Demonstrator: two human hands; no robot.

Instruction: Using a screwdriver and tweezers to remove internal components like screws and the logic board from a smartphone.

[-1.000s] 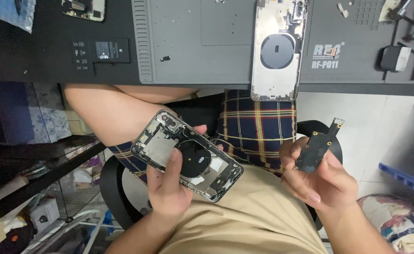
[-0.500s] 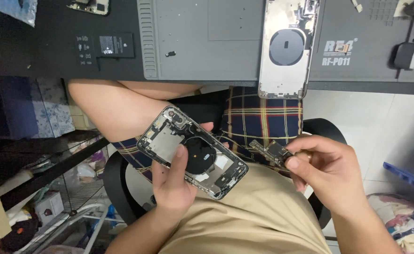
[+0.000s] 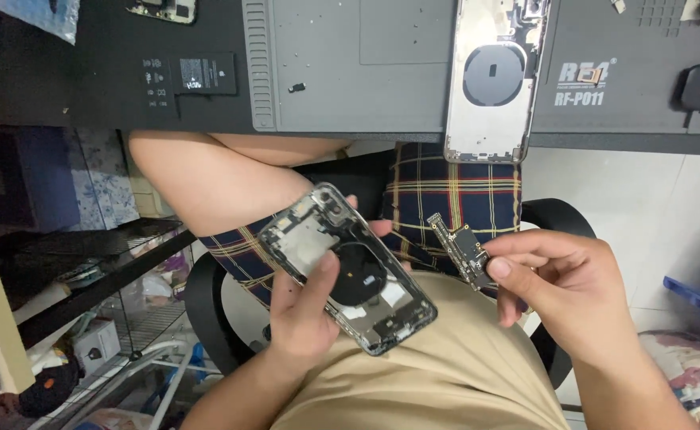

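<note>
2 hands work above the lap: left hand grips the opened phone housing, lying diagonally; right hand pinches a small circuit board just right of it, apart.

My left hand sits low at about 7 o'clock, palm up, fingers curled, thumb pressed flat and pointing toward 12. My right hand is at 4 o'clock, thumb and forefinger pinched together, their tips aimed toward 9, other fingers loosely bent.
</note>
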